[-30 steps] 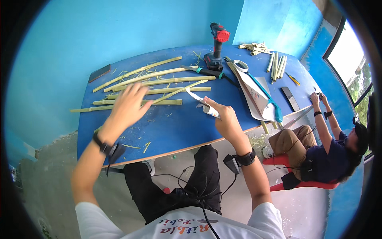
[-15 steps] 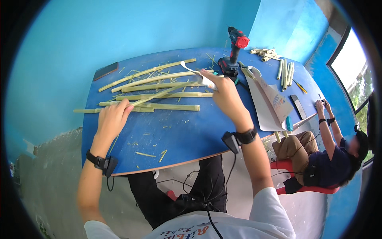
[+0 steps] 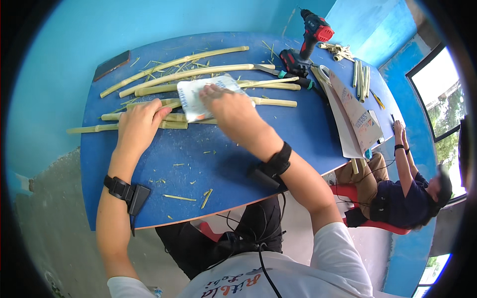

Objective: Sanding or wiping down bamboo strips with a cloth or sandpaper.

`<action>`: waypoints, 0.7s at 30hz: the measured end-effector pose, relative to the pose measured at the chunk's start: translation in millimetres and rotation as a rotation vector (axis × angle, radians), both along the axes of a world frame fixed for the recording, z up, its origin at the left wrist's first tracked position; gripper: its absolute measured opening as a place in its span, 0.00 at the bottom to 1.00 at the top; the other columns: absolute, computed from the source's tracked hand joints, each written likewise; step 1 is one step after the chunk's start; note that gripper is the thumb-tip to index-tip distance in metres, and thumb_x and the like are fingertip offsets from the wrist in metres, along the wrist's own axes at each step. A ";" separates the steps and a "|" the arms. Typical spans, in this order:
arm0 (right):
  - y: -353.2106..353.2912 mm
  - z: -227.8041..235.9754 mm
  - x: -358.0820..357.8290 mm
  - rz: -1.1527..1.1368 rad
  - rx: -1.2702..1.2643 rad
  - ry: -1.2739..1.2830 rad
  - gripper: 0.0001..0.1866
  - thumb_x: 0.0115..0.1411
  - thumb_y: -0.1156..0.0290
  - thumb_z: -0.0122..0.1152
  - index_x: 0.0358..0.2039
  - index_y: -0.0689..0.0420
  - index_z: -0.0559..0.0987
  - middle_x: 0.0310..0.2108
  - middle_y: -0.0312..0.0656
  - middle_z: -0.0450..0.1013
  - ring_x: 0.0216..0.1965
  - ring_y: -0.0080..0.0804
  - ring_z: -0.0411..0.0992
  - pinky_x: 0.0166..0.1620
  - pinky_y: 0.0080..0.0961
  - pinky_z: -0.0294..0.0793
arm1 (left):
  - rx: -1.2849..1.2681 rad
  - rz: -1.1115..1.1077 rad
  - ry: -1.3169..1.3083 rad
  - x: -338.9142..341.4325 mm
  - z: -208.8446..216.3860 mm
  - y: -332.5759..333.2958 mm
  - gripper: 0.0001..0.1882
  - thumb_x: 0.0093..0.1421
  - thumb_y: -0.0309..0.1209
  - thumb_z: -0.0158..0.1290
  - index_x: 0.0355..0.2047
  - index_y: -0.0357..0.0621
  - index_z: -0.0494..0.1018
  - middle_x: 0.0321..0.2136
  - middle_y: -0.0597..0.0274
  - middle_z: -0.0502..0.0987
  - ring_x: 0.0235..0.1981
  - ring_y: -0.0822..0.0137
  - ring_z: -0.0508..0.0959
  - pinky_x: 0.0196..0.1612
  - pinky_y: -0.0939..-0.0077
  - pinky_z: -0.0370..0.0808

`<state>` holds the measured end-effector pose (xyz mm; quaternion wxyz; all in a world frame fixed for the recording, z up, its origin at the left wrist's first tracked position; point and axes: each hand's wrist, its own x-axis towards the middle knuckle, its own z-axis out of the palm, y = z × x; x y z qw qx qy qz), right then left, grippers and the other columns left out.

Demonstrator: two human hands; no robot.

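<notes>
My left hand (image 3: 136, 125) is closed round the near end of a slim green bamboo stick (image 3: 266, 83) and steadies it over the other sticks. My right hand (image 3: 232, 110) presses a piece of sandpaper (image 3: 191, 101), white printed backing up, across that stick, its fingers bent over the sheet. Beneath the sheet the stick's middle is hidden; its far end shows beyond the sheet, pointing up and right. Several more bamboo sticks (image 3: 191, 73) lie side by side under and beyond my hands.
A knife (image 3: 283, 74) lies near an upright cordless drill (image 3: 310, 42). To the right are a large curled sandpaper sheet (image 3: 348, 104), cut bamboo pieces (image 3: 361, 79) and pliers (image 3: 378, 101). A dark flat block (image 3: 112, 65) sits far left. Another person (image 3: 402, 193) works at the right edge.
My right hand has slid the sandpaper left and toward me along the stick, close to my left hand. The sheet now lies spread out. The view has shifted slightly.
</notes>
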<state>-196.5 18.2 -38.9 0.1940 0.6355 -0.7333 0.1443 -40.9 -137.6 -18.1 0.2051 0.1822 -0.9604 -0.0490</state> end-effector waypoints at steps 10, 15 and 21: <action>44.7 13.7 -64.3 -0.223 0.087 -0.106 0.26 0.42 0.87 0.46 0.45 0.59 0.73 0.40 0.50 0.72 0.37 0.49 0.72 0.42 0.39 0.71 | 0.041 -0.001 0.039 -4.7 1.5 6.1 0.18 0.56 0.43 0.50 0.19 0.42 0.69 0.13 0.55 0.69 0.19 0.53 0.71 0.21 0.63 0.63; 23.4 12.5 -27.1 -0.079 0.140 -0.207 0.25 0.43 0.86 0.46 0.46 0.59 0.71 0.39 0.52 0.72 0.39 0.48 0.72 0.42 0.38 0.71 | -0.042 -0.002 0.047 -7.2 -2.7 3.2 0.19 0.56 0.44 0.50 0.17 0.44 0.69 0.13 0.55 0.71 0.18 0.53 0.72 0.20 0.61 0.64; 14.8 3.1 -18.3 -0.075 0.068 -0.144 0.24 0.46 0.84 0.45 0.46 0.58 0.72 0.41 0.53 0.72 0.41 0.48 0.71 0.43 0.38 0.71 | -0.009 -0.032 0.053 -6.7 -1.9 -1.3 0.19 0.56 0.44 0.50 0.17 0.43 0.69 0.13 0.54 0.70 0.18 0.52 0.71 0.20 0.61 0.63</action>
